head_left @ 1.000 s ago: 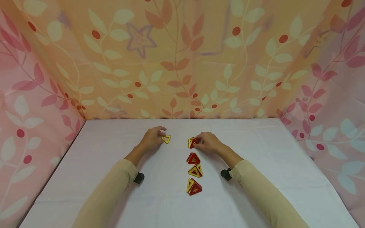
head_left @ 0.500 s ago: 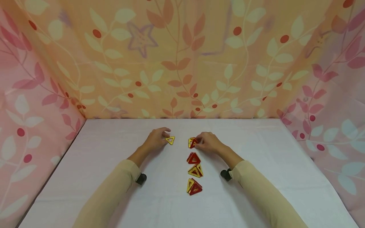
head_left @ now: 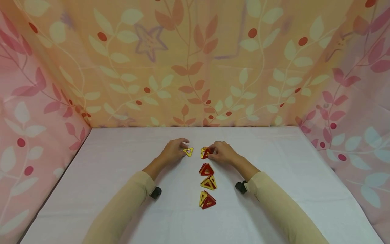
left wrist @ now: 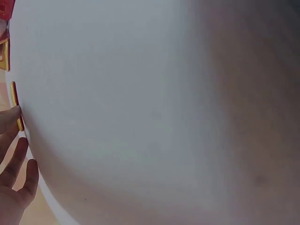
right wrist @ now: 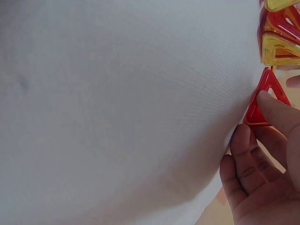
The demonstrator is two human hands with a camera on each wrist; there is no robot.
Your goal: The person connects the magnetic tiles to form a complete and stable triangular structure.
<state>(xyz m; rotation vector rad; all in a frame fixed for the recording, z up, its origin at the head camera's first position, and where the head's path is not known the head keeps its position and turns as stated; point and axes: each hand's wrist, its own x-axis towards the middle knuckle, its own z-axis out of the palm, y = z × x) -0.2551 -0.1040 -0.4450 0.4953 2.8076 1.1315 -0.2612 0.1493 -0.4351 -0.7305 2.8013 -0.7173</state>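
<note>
My left hand pinches a yellow triangular magnetic tile by its edge, close to the table; in the left wrist view this tile shows edge-on between thumb and finger. Across a small gap, my right hand holds a red triangular tile that leans together with a yellow one. The right wrist view has the red tile tilted up under the thumb, the other fingers curled beneath. Part of this group is hidden by the fingers.
A column of similar tile groups runs towards me: a red one, a yellow one and a red-and-yellow one. They stand on a white-clothed table. Patterned curtains enclose the back and sides.
My left hand has moved right and slightly towards me with the yellow tile, narrowing the gap to the group at my right hand. My right hand has stayed in place.
</note>
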